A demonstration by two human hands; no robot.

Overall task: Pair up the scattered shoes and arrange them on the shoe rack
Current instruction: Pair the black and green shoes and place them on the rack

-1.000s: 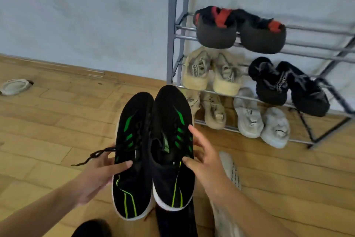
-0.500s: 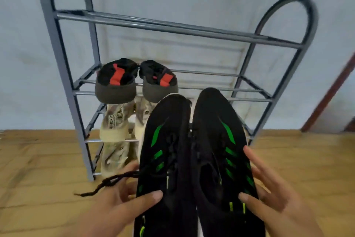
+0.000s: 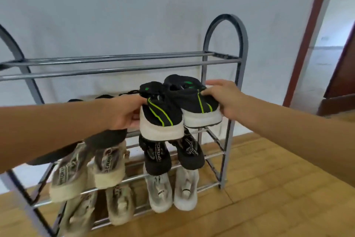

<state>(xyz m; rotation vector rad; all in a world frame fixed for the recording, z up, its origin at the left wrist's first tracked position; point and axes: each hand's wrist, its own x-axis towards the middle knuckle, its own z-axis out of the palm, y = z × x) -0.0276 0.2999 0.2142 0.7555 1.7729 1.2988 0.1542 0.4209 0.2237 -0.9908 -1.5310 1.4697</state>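
1. Two bare forearms are reaching in from the near edge, over a floor [image 3: 269, 188] of honey-coloured wood blocks.
2. The left hand [image 3: 123, 111] is gripping the left sneaker [image 3: 161, 119] at its outer side, fingers curled around the knit.
3. The right hand [image 3: 224, 98] is clasping the right sneaker [image 3: 199, 106], thumb lying on the heel collar and fingers wrapping the far side.
4. Both sneakers are showing black knit uppers, thin lime stripes and thick white foam soles, heels facing the viewer, sitting side by side between the two hands at the second shelf from the top.
5. The shoe rack [image 3: 224, 40] is standing beyond, made of grey metal tubes with arched ends.
6. Black strapped sandals [image 3: 157, 158] are lying below the sneakers, beige ones [image 3: 107, 167] to the left, white ones [image 3: 184, 188] lowest.
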